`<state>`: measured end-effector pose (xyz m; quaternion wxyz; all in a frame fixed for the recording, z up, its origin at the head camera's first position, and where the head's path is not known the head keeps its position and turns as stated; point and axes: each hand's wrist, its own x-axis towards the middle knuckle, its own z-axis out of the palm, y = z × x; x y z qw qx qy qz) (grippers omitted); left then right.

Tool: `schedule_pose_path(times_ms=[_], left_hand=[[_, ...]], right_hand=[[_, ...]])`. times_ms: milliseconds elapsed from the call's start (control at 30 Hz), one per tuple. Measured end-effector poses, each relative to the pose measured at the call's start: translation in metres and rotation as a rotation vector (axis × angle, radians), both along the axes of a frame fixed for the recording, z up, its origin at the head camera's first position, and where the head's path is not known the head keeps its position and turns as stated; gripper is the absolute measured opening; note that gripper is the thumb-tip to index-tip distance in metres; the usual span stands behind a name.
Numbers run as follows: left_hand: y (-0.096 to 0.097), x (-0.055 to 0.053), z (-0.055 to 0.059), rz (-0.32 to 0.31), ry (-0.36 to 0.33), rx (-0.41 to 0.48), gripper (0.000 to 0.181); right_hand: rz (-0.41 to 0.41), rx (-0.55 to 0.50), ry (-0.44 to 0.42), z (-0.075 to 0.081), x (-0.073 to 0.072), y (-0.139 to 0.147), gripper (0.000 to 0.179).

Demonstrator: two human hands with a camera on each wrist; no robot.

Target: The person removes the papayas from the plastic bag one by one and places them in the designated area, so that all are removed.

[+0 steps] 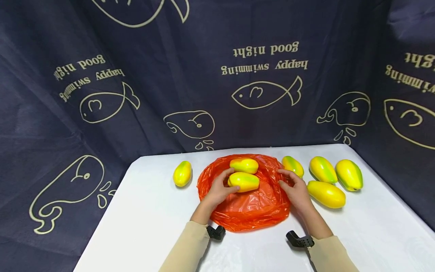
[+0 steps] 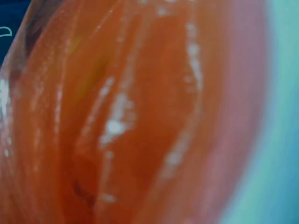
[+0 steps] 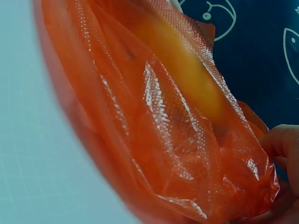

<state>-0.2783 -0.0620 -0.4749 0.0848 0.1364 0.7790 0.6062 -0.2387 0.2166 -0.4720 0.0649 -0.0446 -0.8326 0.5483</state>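
Note:
A red plastic bag (image 1: pixel 238 206) lies spread open on the table, with two glossy yellow-green papayas inside. My left hand (image 1: pixel 219 190) reaches into it and holds the left end of the nearer papaya (image 1: pixel 245 182) between thumb and fingers. Just behind that one lies the other papaya (image 1: pixel 244 165). At the bag's right side, my right hand (image 1: pixel 295 189) pinches the rim; the right wrist view shows its fingers (image 3: pixel 282 140) on the crumpled film. Blurred red film (image 2: pixel 149 93) fills most of the left wrist view, hiding the left hand there.
One papaya (image 1: pixel 182 173) lies left of the bag on the white table (image 1: pixel 136 219). Several more are to the right, among them one papaya (image 1: pixel 327 194) beside my right wrist and another papaya (image 1: pixel 349 175) farthest right. A dark printed curtain (image 1: pixel 204 75) hangs behind the table.

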Motion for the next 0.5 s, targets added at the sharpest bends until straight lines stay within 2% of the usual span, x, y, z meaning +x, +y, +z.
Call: schedule_pose_path(times_ms=[100,500], left_hand=[[0.0011,-0.0012,-0.0023,-0.01,0.008,-0.011,0.068],[0.0008,-0.0009,-0.0058,0.024,0.02,-0.039,0.063]], right_hand=[[-0.006,-0.004,0.001,0.0,-0.0006,0.0005,0.043],[0.001,0.003,0.002,0.0002,0.0006,-0.0011,0.043]])
